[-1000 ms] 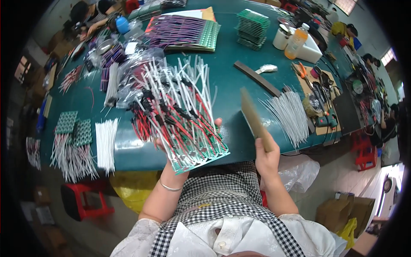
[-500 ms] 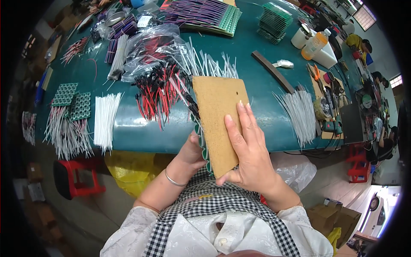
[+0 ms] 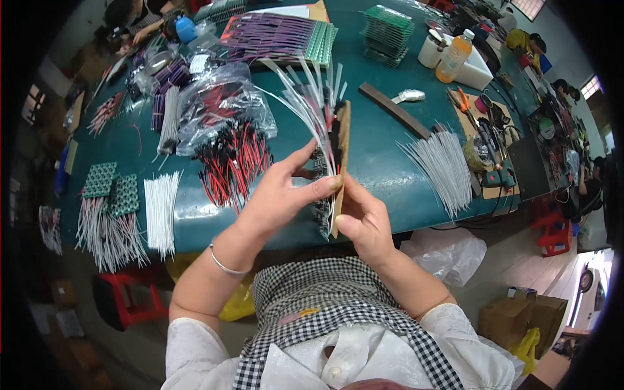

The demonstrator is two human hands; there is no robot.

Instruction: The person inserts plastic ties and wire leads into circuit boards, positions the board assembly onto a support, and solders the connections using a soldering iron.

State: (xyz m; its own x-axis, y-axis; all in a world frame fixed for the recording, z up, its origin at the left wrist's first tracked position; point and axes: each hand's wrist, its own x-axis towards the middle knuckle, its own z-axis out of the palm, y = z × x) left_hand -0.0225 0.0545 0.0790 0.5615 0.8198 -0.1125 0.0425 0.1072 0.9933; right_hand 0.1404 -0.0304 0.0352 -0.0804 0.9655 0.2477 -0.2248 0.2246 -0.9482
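Observation:
A brown fibreboard stands nearly edge-on above the table's near edge. Against its left face is a circuit-board panel with black parts, and a bundle of white and clear wires fans out from its far end. My left hand is closed on the panel from the left, its thumb across to the fibreboard's edge. From the right my right hand grips the fibreboard near its lower end, with some fingers hidden behind it. Left of my hands lie red and black wires.
A bundle of white wires and green round-cell panels lie on the left. Grey wires, a dark bar and hand tools are on the right. An orange bottle and stacked green boards stand farther back.
The fibreboard has turned from facing up to nearly edge-on, uncovering the panel and its wires. My left hand has moved up along the panel; my right hand has gone from lying flat to gripping.

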